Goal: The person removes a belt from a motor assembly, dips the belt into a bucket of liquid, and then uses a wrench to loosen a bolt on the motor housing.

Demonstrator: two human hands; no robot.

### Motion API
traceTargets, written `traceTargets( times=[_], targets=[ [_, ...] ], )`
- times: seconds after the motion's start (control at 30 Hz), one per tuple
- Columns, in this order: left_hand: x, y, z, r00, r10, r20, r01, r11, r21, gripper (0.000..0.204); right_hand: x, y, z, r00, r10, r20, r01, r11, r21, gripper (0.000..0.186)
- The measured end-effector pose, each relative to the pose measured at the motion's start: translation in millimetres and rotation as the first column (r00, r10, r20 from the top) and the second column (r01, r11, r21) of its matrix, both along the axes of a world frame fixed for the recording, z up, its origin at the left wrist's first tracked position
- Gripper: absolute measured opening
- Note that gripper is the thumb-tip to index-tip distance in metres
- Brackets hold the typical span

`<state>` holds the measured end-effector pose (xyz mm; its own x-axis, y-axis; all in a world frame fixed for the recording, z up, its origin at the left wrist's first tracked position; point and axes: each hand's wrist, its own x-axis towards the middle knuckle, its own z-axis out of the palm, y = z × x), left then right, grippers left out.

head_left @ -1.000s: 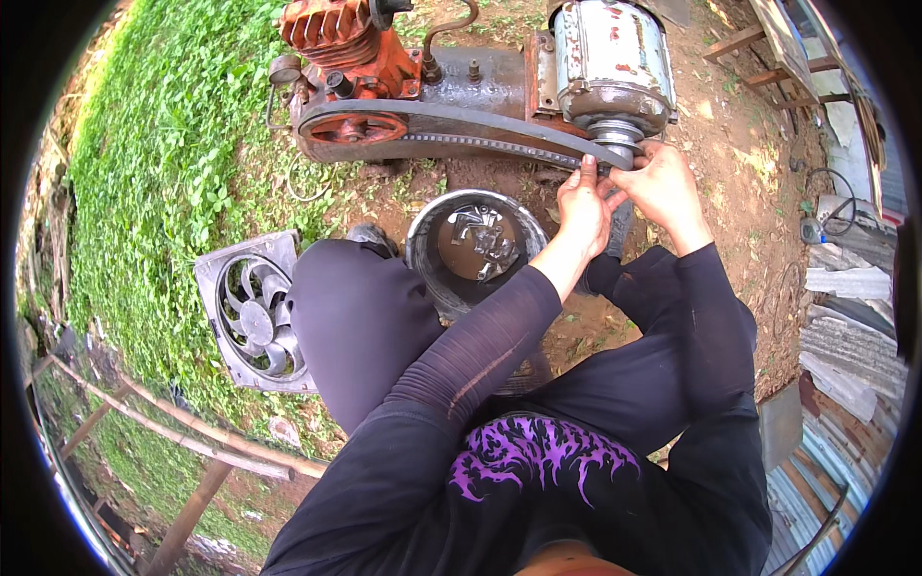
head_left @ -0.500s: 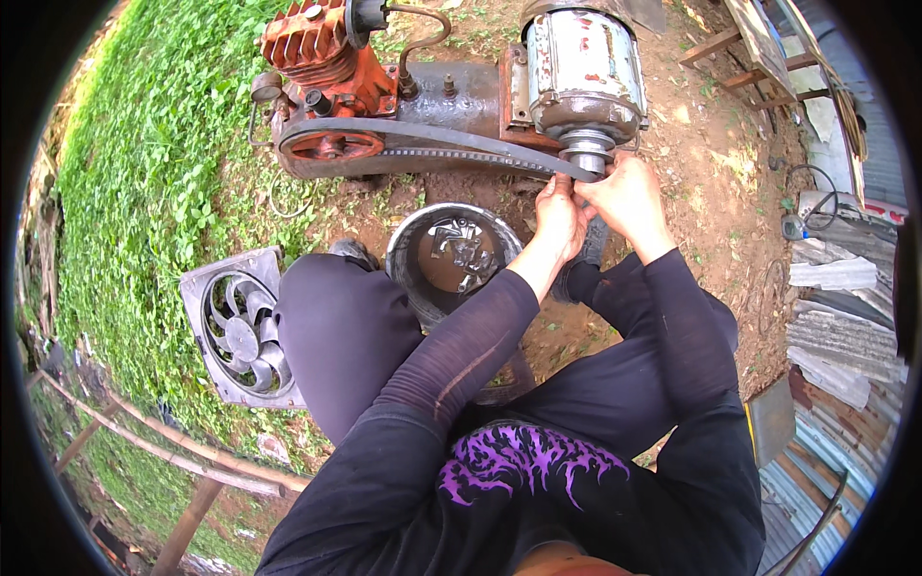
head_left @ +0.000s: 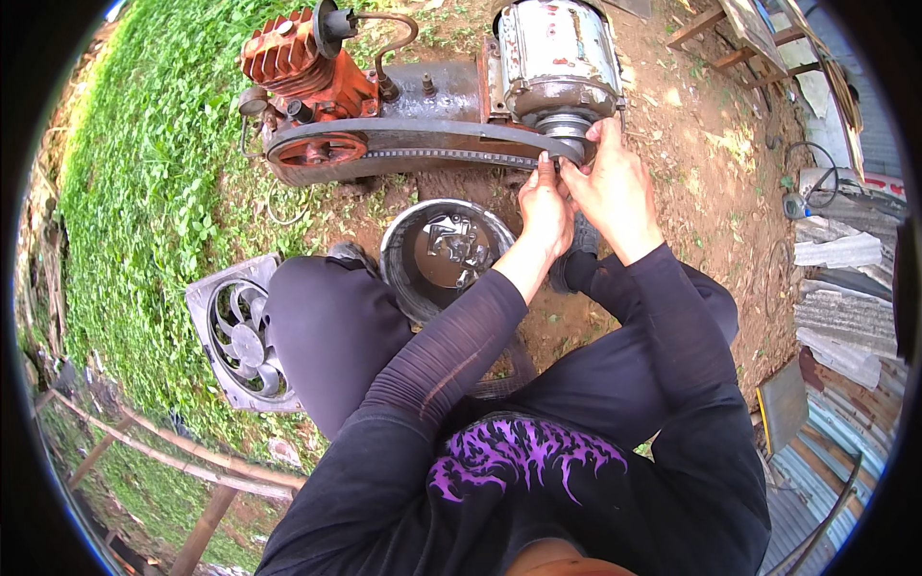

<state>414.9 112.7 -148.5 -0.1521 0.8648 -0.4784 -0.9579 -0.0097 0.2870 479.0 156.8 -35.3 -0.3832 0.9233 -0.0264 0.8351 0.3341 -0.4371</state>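
My left hand (head_left: 544, 211) grips the black belt (head_left: 451, 132) from below at its motor end, thumb pressed up against it, fingers partly hidden. My right hand (head_left: 619, 202) is closed on the same belt beside it, with one finger reaching up by the silver pulley (head_left: 560, 128) on the weathered pale motor (head_left: 554, 58). The belt runs left to the orange spoked wheel (head_left: 322, 149) of the orange finned compressor (head_left: 298, 62); its notched face shows on the lower run. The motor and compressor sit on a grimy grey tank (head_left: 430, 96).
A black bucket (head_left: 403, 278) holding metal parts in brown water stands between my legs. A grey radiator fan (head_left: 245, 341) lies left by my knee. Grass, a bamboo rail (head_left: 192, 466) and dirt surround me. Wooden frames (head_left: 711, 19) and corrugated sheets (head_left: 836, 307) lie to the right.
My right hand has moved up along the motor pulley, one finger now raised at its side. My left hand stays on the belt. The view has shifted, so the machine appears farther left.
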Motion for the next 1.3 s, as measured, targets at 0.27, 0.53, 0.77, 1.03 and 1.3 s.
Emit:
traceTargets(
  times=[0.27,0.53,0.77,1.03,1.3],
  targets=[
    [6,0,-3,0.996,0.054,0.069,-0.055,0.998,0.021,0.040,-5,-13,-16,0.997,0.078,0.028,-0.082,0.932,0.353,0.035],
    [2,-1,-11,1.000,-0.008,-0.006,0.008,1.000,0.015,0.040,-17,10,-6,0.890,0.383,-0.247,-0.350,0.922,0.166,0.019],
    [-5,-4,2,0.978,-0.111,-0.176,0.097,0.992,-0.085,0.046,-15,47,15,0.890,0.394,-0.228,-0.455,0.751,-0.479,0.040],
    [-21,-6,3,0.972,-0.082,-0.218,0.061,0.993,-0.101,0.054,13,68,-1,0.790,0.363,-0.493,-0.593,0.656,-0.467,0.040],
    [-28,-10,4,0.985,-0.124,-0.119,0.130,0.991,0.041,0.071,23,67,-4,0.809,0.217,-0.546,-0.547,0.618,-0.565,0.033]
  ],
)
